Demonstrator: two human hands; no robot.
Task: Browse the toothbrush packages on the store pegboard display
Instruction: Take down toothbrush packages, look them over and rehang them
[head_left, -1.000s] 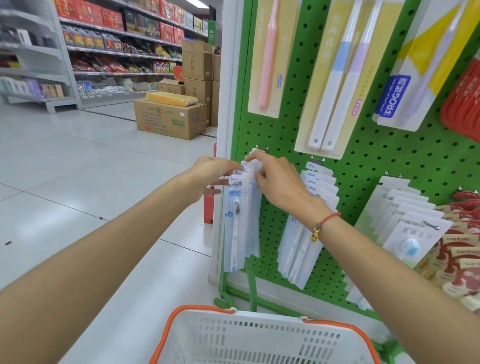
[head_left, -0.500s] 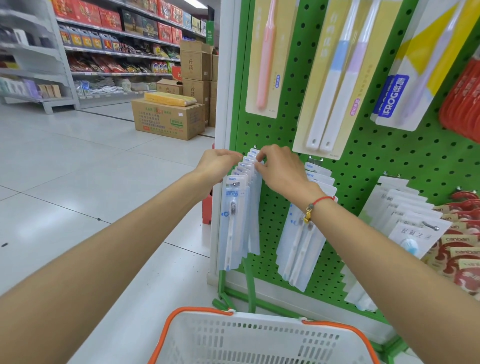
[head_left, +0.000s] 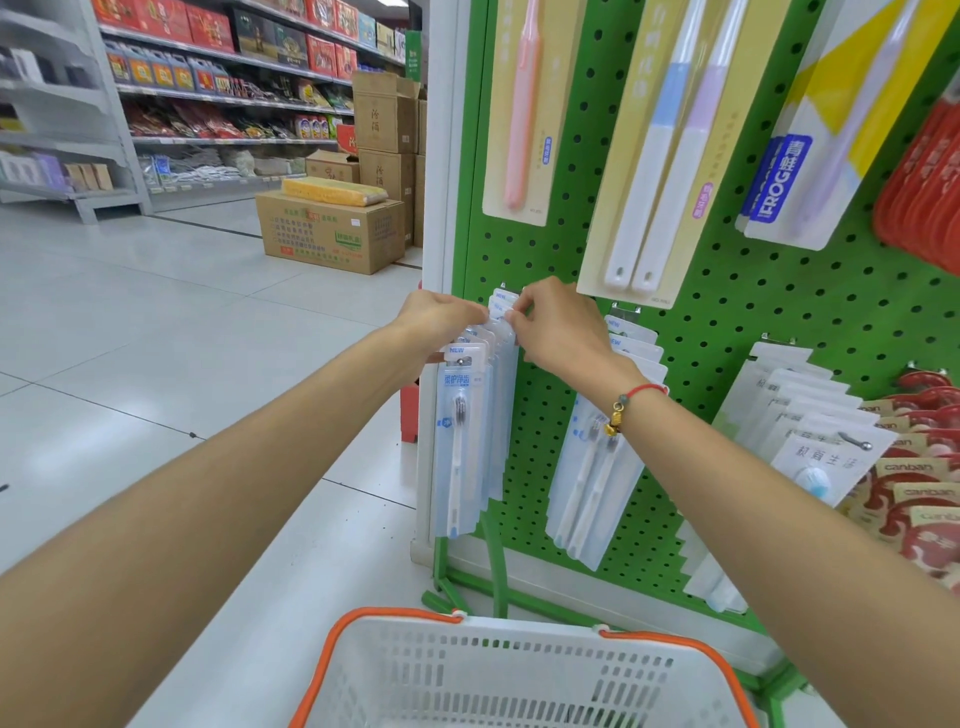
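At frame centre, the left hand (head_left: 441, 317) and right hand (head_left: 558, 325) are pinching the header tabs of pale-blue plastic toothbrush blister packs (head_left: 462, 441) hanging on the green perforated pegboard (head_left: 727, 312). The packs are probably light and slippery; gripping the stiff top card is advisable.

Pretty bright, even store lighting from overhead, soft glare on the floor tiles (head_left: 156, 322), edges bowed by the wide lens, far shelves (head_left: 218, 93) slightly soft.

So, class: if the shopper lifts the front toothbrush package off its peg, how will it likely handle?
The front toothbrush package looks like a thin flat blister card holding one brush, so probably light and slightly bendy. Hanging from one peg hole, it would likely swing. Its glossy plastic may feel slippery.
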